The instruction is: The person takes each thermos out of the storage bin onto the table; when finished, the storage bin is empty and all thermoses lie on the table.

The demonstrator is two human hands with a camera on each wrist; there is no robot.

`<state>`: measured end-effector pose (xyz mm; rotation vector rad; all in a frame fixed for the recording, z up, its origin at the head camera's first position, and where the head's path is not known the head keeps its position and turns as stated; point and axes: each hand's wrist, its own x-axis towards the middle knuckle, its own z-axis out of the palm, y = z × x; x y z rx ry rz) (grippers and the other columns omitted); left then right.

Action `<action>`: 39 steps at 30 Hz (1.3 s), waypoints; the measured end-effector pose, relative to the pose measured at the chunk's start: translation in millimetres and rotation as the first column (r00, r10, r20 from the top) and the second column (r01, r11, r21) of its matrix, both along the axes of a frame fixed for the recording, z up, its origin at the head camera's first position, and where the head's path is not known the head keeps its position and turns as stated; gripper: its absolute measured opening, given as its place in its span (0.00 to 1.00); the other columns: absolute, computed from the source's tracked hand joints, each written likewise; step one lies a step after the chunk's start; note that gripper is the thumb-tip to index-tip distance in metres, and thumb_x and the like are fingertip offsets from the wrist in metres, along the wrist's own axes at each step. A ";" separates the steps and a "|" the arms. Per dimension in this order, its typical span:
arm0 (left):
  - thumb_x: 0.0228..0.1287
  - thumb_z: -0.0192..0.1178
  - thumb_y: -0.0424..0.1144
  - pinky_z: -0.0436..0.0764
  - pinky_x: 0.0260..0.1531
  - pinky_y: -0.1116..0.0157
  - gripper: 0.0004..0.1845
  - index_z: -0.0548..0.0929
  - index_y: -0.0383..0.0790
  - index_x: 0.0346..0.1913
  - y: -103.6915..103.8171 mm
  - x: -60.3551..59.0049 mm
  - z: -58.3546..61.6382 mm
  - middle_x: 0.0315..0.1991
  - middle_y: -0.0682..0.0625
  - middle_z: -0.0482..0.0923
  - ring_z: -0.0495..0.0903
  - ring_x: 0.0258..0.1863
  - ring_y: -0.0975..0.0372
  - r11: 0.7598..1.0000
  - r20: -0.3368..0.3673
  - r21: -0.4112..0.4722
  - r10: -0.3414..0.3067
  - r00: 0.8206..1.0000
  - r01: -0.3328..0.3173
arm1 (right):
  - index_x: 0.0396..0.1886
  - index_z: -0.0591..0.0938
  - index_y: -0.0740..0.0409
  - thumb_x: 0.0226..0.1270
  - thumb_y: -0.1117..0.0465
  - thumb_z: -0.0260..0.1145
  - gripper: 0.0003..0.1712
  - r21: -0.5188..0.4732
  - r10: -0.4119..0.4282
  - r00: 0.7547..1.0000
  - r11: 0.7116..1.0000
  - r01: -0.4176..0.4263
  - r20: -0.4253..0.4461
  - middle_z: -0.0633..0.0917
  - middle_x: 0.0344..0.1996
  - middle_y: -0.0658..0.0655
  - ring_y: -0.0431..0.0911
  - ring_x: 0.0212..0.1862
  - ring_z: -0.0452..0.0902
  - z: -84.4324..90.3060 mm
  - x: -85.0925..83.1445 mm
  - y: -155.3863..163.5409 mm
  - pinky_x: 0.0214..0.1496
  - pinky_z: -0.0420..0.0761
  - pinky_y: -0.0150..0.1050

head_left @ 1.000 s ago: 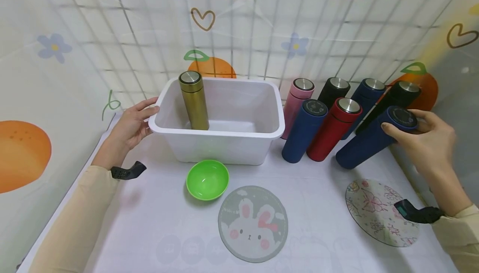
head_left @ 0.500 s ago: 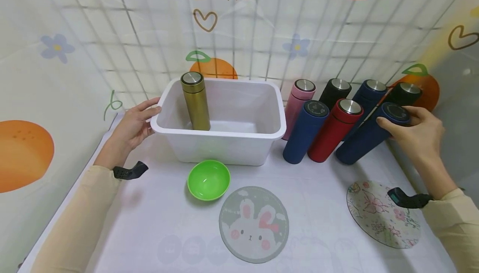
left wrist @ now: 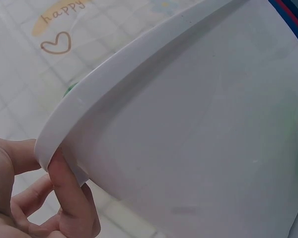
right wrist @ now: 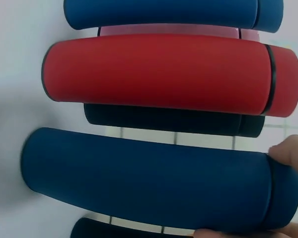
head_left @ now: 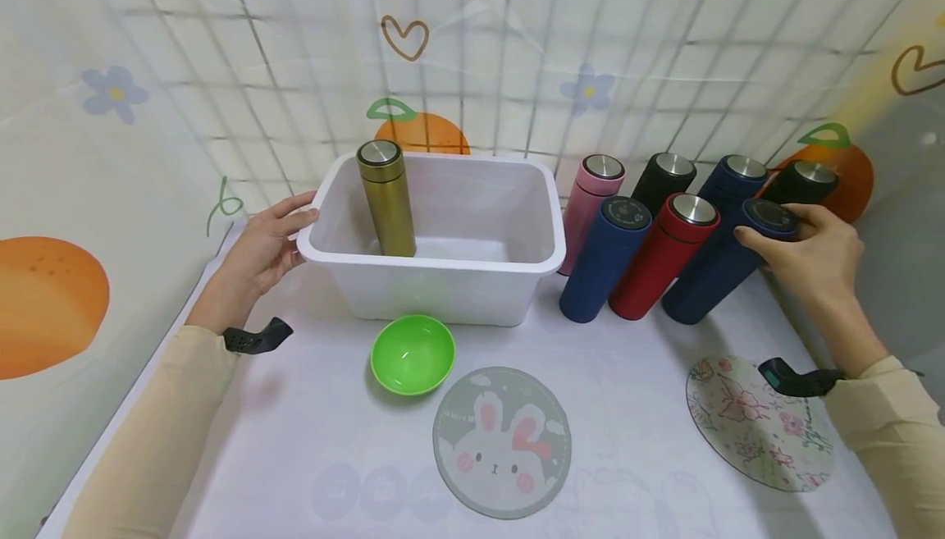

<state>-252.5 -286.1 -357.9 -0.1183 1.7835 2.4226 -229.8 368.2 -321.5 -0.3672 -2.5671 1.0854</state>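
My right hand (head_left: 805, 248) grips the cap end of a dark blue flask (head_left: 719, 264) at the right of the table; the flask stands nearly upright with its base on the cloth. The right wrist view shows that blue flask (right wrist: 149, 186) with my fingertips (right wrist: 288, 151) at its cap. My left hand (head_left: 269, 239) holds the left rim of a white plastic tub (head_left: 458, 293), thumb over the edge; the left wrist view shows the tub rim (left wrist: 139, 64) pinched by my fingers (left wrist: 72, 198). A gold flask (head_left: 385, 198) stands upright inside the tub.
More flasks cluster right of the tub: pink (head_left: 591, 198), blue (head_left: 601, 260), red (head_left: 660, 256), black (head_left: 660, 178), navy (head_left: 734, 178), black (head_left: 801, 182). A green bowl (head_left: 412, 354), a rabbit mat (head_left: 502, 440) and a floral mat (head_left: 760, 424) lie in front. A printed curtain closes the back.
My right hand has tipped the dark blue flask from a strong lean towards upright and shifted a little back and left. The left hand stays on the tub rim.
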 end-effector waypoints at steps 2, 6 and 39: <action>0.68 0.66 0.36 0.86 0.32 0.68 0.30 0.70 0.41 0.71 -0.1 0.1 -0.4 0.55 0.49 0.76 0.84 0.40 0.61 1.000 0.002 -0.004 0.000 1.000 0.000 | 0.68 0.73 0.63 0.57 0.41 0.76 0.46 0.038 0.012 1.000 0.999 -0.012 0.015 0.73 0.26 0.27 0.27 0.19 0.77 2.5 -0.9 0.4 0.23 0.77 0.23; 0.68 0.66 0.36 0.86 0.32 0.67 0.30 0.69 0.41 0.71 -0.5 0.1 -0.5 0.56 0.49 0.76 0.84 0.40 0.61 1.000 0.002 -0.003 -0.004 1.000 0.004 | 0.68 0.72 0.66 0.57 0.41 0.75 0.47 0.087 0.024 0.999 0.996 -0.027 0.037 0.71 0.19 0.24 0.27 0.18 0.75 7.3 -1.9 2.9 0.21 0.75 0.25; 0.68 0.66 0.35 0.85 0.27 0.70 0.31 0.68 0.39 0.71 0.3 0.2 -0.8 0.53 0.49 0.78 0.84 0.35 0.61 1.000 -0.004 0.023 0.010 1.000 -0.010 | 0.62 0.72 0.54 0.59 0.54 0.78 0.35 -0.074 0.164 0.986 0.983 -0.165 -0.015 0.77 0.32 0.25 0.24 0.29 0.78 -3.5 -0.7 19.7 0.28 0.79 0.21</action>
